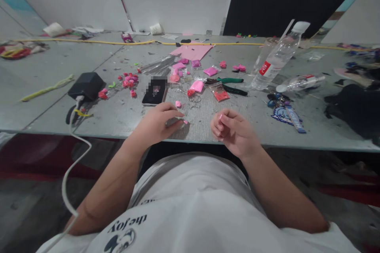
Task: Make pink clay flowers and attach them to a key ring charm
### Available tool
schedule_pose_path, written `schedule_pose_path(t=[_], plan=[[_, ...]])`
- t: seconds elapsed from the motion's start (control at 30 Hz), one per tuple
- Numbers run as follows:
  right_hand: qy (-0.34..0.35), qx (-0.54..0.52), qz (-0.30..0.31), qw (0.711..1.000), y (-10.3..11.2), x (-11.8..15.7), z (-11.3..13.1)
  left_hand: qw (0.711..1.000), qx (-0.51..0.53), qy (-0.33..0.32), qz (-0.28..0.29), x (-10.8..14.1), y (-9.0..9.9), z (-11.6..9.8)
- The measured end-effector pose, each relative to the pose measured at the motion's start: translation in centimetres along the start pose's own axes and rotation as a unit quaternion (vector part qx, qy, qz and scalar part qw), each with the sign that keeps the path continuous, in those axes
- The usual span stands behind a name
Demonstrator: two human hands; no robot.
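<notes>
near the front edge of the grey table point(118, 119), the left hand point(156, 125), fingers parted, could nudge a tiny pink clay-like lump point(185, 122) off; the right hand point(237, 128) pinches a small pink piece point(221, 117).

Tabletop point(198, 132): passable between left hand point(160, 122) and right hand point(237, 130)
Wire coil point(195, 99): obstructs 12 o'clock from that gap
Pliers point(233, 80): across 1 o'clock
Capped plastic bottle point(274, 61): upright at 2 o'clock
Smartphone point(155, 93): blocks 10 o'clock

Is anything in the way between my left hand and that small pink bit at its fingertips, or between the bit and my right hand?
Nothing visible. The left hand has its fingertips beside the small pink bit, and no obstacle shows from there to the right hand.
</notes>
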State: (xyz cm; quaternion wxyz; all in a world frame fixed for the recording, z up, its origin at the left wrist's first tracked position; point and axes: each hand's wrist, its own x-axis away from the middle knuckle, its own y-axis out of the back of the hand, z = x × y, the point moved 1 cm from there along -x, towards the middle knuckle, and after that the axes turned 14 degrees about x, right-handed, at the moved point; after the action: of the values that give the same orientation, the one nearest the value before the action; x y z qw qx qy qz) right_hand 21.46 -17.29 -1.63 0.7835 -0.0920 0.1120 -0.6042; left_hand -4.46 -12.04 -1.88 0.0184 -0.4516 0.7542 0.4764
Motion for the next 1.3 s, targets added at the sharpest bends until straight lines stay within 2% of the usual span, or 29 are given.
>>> schedule_pose_path(t=[0.13,0.33,0.4,0.5,0.57,0.67,0.73,0.87,0.97,1.13,1.3], plan=[[-0.018,0.012,-0.017,1.000,0.5,-0.6,-0.9,0.998,-0.040,0.002,0.049,-0.3,-0.9,1.2],[-0.032,0.016,-0.020,0.999,0.9,-0.9,-1.7,0.998,0.025,0.012,0.061,-0.8,-1.5,2.1],[-0.030,0.015,-0.018,0.999,0.9,-1.0,-1.7,0.997,0.058,0.015,0.043,-0.8,-1.3,2.0],[-0.017,0.016,-0.019,1.000,0.9,-0.9,-1.7,0.990,0.135,0.032,-0.018,-0.8,-0.7,1.0],[0.000,0.024,-0.021,1.000,0.6,-0.6,-1.7,0.970,0.227,0.045,-0.069,-0.7,-0.6,-0.1],[0.042,0.055,-0.018,0.997,-0.2,0.2,-1.4,0.912,0.382,0.061,-0.140,-0.5,-1.1,-2.1],[0.076,0.089,-0.006,0.993,-1.0,0.9,-1.1,0.874,0.448,0.079,-0.168,-0.3,-1.8,-3.4],[0.147,0.153,0.028,0.977,-2.8,2.5,-0.1,0.809,0.561,0.075,-0.158,0.1,-3.1,-5.7],[0.193,0.210,0.041,0.958,-3.7,3.1,0.9,0.771,0.616,0.070,-0.143,0.2,-3.4,-7.4],[0.295,0.277,0.059,0.913,-4.3,3.2,1.9,0.732,0.668,0.040,-0.130,0.0,-3.3,-9.3],[0.321,0.288,0.065,0.900,-4.5,3.2,2.3,0.720,0.682,0.044,-0.120,0.1,-3.2,-9.7]])
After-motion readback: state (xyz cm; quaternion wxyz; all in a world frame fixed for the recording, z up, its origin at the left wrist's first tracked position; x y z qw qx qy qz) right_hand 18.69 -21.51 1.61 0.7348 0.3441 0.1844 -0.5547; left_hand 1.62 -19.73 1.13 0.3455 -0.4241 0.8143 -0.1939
